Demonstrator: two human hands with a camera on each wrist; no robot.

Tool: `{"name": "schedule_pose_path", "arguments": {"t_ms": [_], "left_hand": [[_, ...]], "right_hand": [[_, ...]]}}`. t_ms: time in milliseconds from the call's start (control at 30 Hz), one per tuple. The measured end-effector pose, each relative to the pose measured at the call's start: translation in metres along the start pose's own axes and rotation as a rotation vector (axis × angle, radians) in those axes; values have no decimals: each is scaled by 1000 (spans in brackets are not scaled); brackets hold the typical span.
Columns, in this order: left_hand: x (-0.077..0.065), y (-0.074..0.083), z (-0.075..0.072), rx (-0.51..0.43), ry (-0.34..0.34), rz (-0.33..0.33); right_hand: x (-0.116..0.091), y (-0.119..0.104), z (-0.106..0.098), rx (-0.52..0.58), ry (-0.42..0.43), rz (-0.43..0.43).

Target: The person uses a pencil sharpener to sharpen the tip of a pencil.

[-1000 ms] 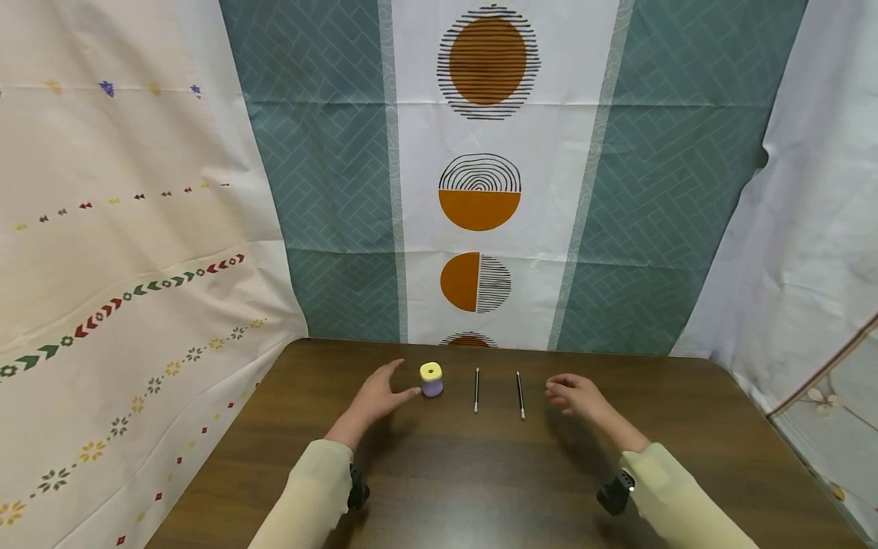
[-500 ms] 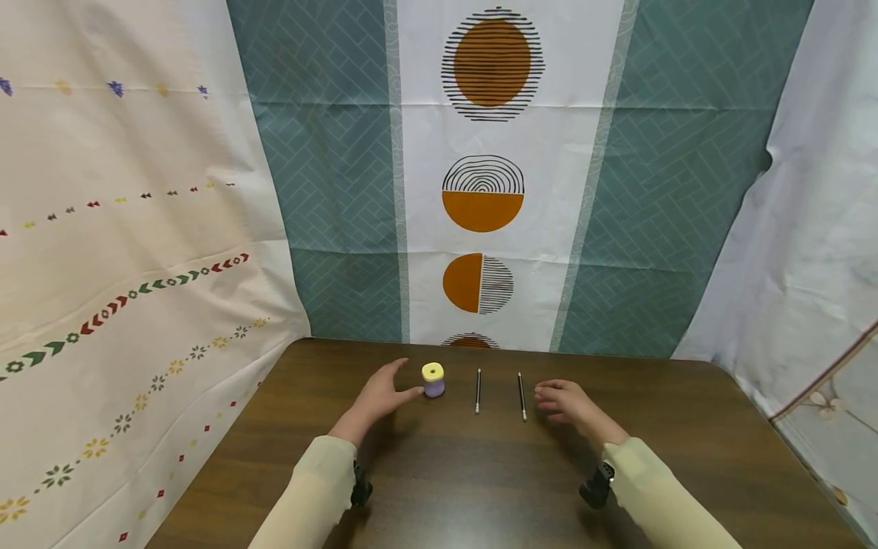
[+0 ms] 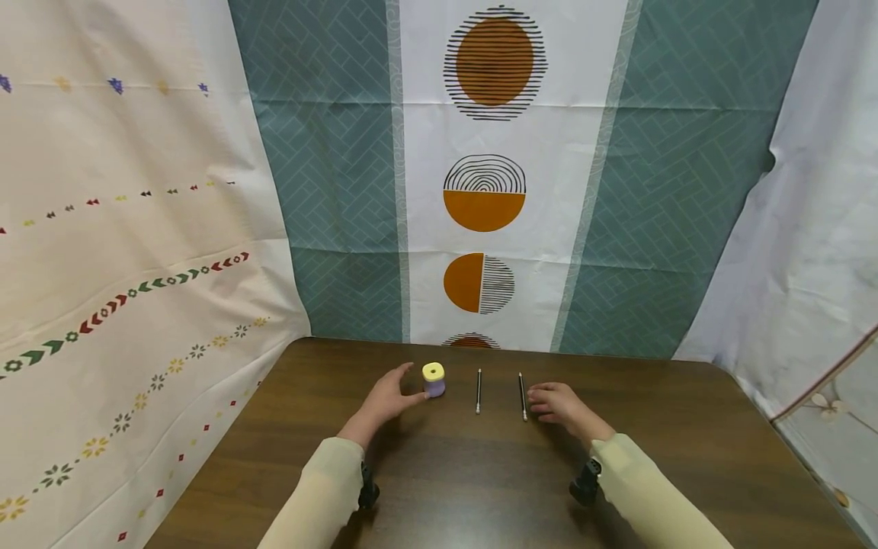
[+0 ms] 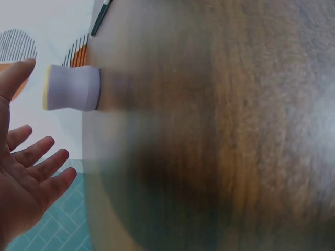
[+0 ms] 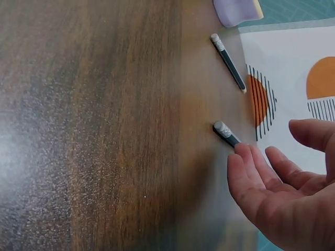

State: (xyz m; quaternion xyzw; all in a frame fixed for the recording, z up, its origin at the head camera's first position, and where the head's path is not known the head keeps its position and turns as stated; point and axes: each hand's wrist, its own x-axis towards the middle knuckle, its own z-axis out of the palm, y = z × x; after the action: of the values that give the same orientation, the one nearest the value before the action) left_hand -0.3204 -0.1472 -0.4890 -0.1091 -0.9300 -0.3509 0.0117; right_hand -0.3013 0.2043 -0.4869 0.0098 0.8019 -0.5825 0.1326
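A small lilac block with a waisted body and a yellow top with a dark hole (image 3: 434, 381) stands upright on the brown table (image 3: 439, 473). My left hand (image 3: 386, 396) is just left of it, fingers spread and thumb tip close to its side. In the left wrist view the palm of the left hand (image 4: 26, 178) holds nothing. Two black pencils with pale eraser ends lie side by side: a left pencil (image 3: 479, 393) and a right pencil (image 3: 523, 398). My right hand (image 3: 559, 406) hovers beside the right pencil, fingers loosely bent; its fingertips overlap that pencil (image 5: 226, 134) in the right wrist view.
Patterned cloth (image 3: 480, 137) hangs behind the table's far edge. A cream cloth (image 3: 137, 267) drapes along the left side and a white one (image 3: 809, 252) along the right. Dark wrist cameras sit under both cuffs.
My right hand has moved left, up to the right pencil. The left hand has shifted slightly right, closer to the lilac block. Block and pencils lie as before; the head view has shifted a little.
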Motion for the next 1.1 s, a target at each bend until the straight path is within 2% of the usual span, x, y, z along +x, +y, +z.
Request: {"name": "schedule_pose_path", "arguments": {"t_ms": [267, 700, 833, 1100], "left_hand": [[2, 1, 4, -26, -3, 5], [11, 8, 11, -94, -9, -27], [13, 10, 13, -117, -1, -46], [19, 10, 24, -167, 18, -78]], "right_hand": [[6, 1, 2, 1, 10, 29], [14, 1, -1, 1, -3, 90], [17, -2, 0, -10, -12, 86], [21, -1, 3, 18, 36, 92]]}}
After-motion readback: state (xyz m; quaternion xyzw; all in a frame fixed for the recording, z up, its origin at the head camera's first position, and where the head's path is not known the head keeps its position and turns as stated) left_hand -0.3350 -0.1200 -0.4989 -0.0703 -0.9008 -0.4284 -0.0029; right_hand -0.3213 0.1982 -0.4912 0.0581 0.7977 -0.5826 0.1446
